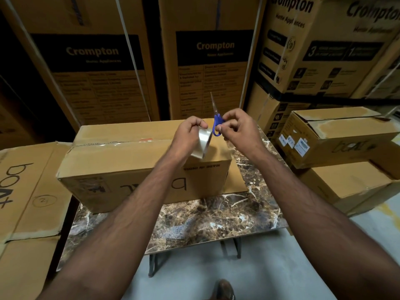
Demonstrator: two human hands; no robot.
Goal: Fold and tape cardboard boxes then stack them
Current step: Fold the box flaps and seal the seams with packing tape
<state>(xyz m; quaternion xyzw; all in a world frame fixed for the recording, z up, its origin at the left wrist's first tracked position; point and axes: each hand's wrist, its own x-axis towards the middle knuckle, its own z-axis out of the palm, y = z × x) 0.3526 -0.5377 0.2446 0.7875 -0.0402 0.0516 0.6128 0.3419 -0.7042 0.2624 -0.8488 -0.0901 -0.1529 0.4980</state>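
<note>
The right hand [234, 127] has its fingers curled through the handles of a pair of blue-handled scissors [216, 120], whose steel blades point upward and look closed. Just to its left, the left hand [189, 135] pinches a roll of clear packing tape [203, 142] between thumb and fingers, the roll standing on edge and touching the scissor handles. Directly beneath both hands sits a closed brown cardboard box [121, 161], with a strip of clear tape running along its top seam; it rests on a brown marble-patterned table [216, 219]. Left of the grip lies a stack of flattened cardboard sheets [28, 191]. To the right, two taped brown boxes [344, 156] are stacked one on the other. Behind stand tall printed cartons [93, 68].
</note>
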